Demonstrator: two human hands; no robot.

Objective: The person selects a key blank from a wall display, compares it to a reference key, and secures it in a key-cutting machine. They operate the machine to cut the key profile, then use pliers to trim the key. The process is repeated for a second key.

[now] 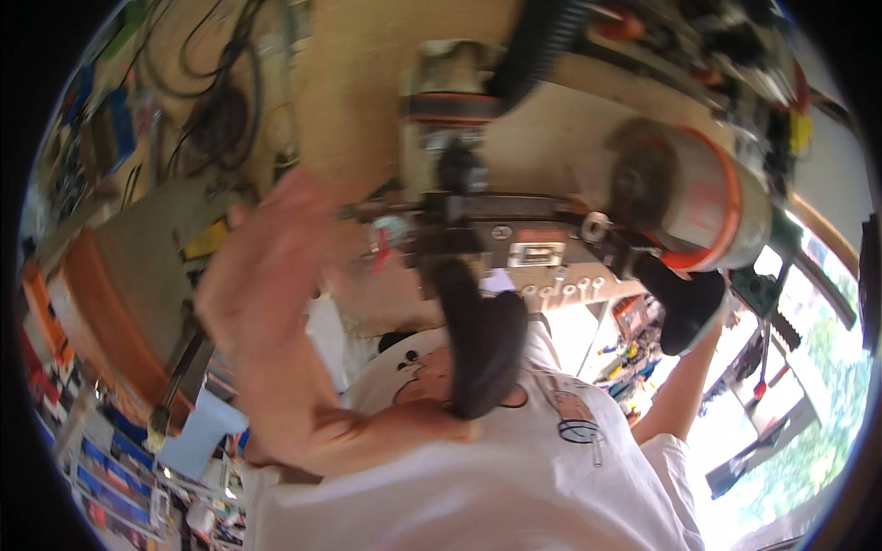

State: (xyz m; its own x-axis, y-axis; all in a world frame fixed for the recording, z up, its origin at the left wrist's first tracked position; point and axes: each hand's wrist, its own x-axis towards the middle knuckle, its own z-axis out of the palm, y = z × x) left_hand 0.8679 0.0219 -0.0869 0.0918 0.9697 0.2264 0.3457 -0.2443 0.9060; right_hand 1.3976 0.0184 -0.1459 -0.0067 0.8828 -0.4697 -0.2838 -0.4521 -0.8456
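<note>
My left hand (266, 294) is raised large at the left, smeared by motion. Its fingers point up and away, and its thumb reaches right toward a smooth black handle-like shape (491, 354); nothing shows in its grasp. At the right my right forearm (684, 395) reaches up to a second black shape (684, 308), which hides the hand and its fingers; whether it is a handle or a glove is unclear. Both shapes join a metal bench machine (537, 255). A pale drum with an orange rim (707, 197) sits at the machine's right end.
A ribbed black hose (542, 46) comes down at the far middle. Dark cables (225, 101) lie at the far left, above a large orange-and-grey housing (101, 321). Several small ring-ended metal pieces (570, 291) line the machine's near edge. Tools (629, 354) and a bright opening stand right.
</note>
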